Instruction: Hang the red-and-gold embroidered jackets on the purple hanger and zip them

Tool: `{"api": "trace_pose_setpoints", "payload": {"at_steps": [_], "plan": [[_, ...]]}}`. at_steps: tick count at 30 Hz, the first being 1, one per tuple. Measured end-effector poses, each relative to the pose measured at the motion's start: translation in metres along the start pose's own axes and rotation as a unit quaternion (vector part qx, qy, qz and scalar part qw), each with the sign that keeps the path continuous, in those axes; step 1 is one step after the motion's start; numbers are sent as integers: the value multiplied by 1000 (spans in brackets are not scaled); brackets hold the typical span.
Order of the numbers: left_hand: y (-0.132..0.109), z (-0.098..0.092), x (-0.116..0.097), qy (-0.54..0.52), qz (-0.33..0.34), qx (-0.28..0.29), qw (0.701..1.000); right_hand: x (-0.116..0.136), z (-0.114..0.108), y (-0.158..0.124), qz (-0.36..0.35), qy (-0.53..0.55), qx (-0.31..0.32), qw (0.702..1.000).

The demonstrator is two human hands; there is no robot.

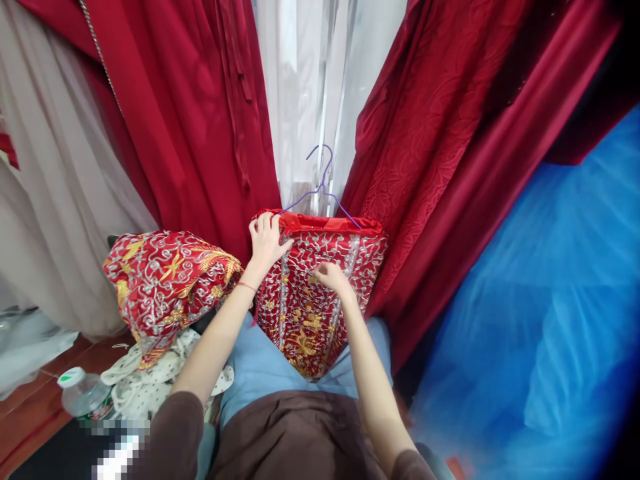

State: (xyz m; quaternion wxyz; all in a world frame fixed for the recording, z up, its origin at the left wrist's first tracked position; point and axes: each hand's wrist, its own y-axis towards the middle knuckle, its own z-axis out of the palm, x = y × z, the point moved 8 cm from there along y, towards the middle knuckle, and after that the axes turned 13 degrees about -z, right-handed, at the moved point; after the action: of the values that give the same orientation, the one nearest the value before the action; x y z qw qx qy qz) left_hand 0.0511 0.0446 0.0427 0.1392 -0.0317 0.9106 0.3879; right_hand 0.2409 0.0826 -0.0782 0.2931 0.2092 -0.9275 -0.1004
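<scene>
A red garment point(320, 307) with silver and gold embroidery hangs on a purple wire hanger point(323, 183) and rests against my lap. My left hand point(266, 241) grips its upper left edge, fingers curled over the fabric. Lower down, my right hand point(331, 276) pinches the embroidered front near the middle. A second piece of the same red embroidered cloth point(167, 280) lies bunched to the left, close to my left forearm.
Dark red dresses point(200, 120) hang behind, with another red dress point(450, 167) at the right and white sheer fabric point(315, 80) between them. Blue plastic sheeting point(550, 300) fills the right. A plastic water bottle point(83, 397) and spotted white cloth point(150, 387) lie at lower left.
</scene>
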Motion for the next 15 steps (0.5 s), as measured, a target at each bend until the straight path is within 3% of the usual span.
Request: {"api": "trace_pose_setpoints", "payload": {"at_steps": [3,6,11,15], "plan": [[29,11,0,39,36,55,997,39,-7,15,-82,45,-73,993],[36,15,0,34,66,86,994,65,-12,22,-120,78,-132,981],[25,-5,-4,9,71,96,993,92,-7,25,-152,201,-206,946],[10,-27,-19,-29,96,130,986,100,-2,20,-126,386,-241,882]]}}
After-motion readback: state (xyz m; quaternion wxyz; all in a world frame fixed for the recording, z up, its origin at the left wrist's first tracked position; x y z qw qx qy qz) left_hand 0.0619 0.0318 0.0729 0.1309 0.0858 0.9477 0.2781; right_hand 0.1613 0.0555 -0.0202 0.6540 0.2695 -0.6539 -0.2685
